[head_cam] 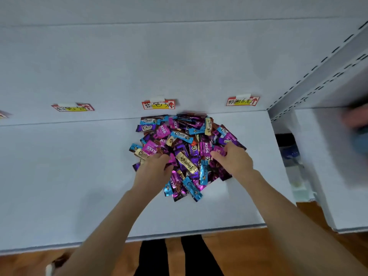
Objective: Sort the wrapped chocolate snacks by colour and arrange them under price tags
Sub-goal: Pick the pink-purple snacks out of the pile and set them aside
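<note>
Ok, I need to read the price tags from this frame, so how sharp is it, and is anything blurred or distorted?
Head view: lighting is even, shadows faint. The middle price tag and right price tag are soft but readable; the left price tag is smeared. A blurred shape streaks the right edge. The wide lens bends the shelf edge; the foil wrappers glint.

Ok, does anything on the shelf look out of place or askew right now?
Yes: all colours lie mixed in one heap of snacks below the middle price tag, with the left hand and right hand dug into it. The left price tag looks tilted, though the wide lens may cause that.
</note>
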